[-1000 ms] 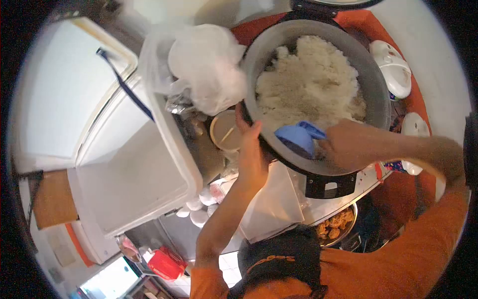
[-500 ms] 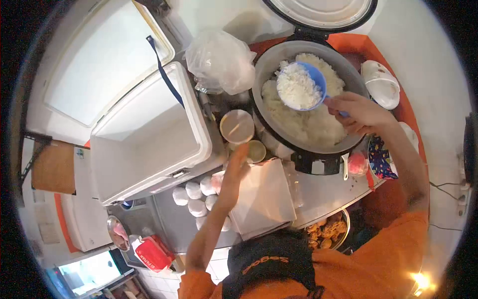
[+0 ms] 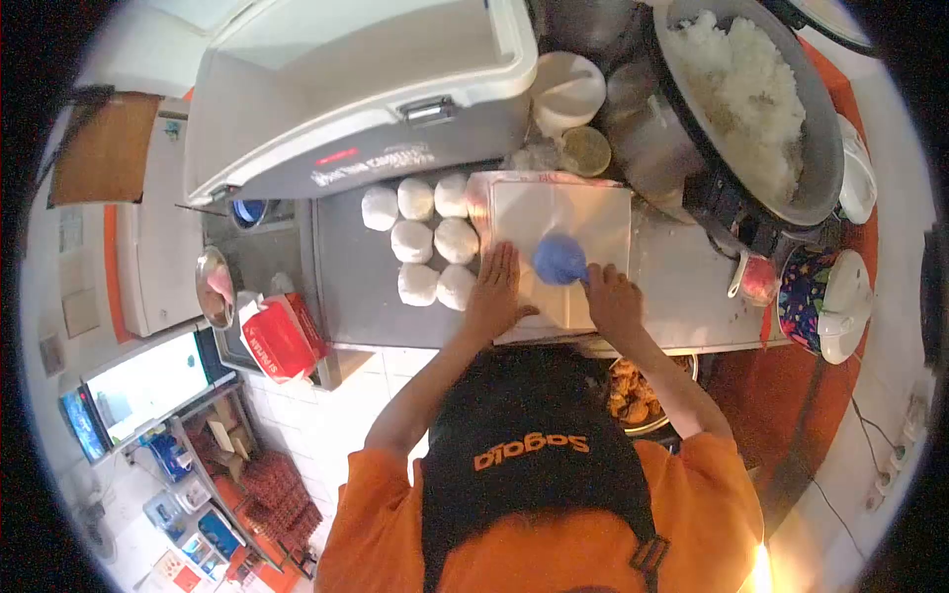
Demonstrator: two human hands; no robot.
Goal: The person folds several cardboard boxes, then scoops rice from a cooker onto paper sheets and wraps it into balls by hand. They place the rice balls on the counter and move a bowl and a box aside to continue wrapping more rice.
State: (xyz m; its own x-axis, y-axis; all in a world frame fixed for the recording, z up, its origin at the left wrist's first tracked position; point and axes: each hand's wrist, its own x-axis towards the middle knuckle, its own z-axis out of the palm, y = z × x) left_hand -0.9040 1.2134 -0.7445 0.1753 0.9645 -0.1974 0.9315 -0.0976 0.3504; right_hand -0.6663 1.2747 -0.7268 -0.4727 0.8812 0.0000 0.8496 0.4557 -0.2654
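"While the left hand [image 3: 499, 292] lies on the paper [image 3: 605, 219], the right hand [image 3: 615, 304] does the gripping!"

"Gripping what?"

"The blue cup [image 3: 560, 259], fingers closed on its handle! It's at the middle of the paper, apparently bottom-up; touching or just above, I can't tell."

"Half a second ago it was heaped with rice over the pot!"

"So the work's jumped from pot [image 3: 822, 168] to paper, that scoop apparently carried across. Plenty of rice [image 3: 746, 99] in the pot; any beneath the cup is hidden."

"And the left fingers?"

"Stretched out, close together, thumb apart, clamped on nothing. They were up by the tub [image 3: 568, 91]; now they're at the paper's left edge."

"Close neighbours?"

"White bundles [image 3: 417, 285] on the counter [image 3: 346, 277], just beside that hand!"
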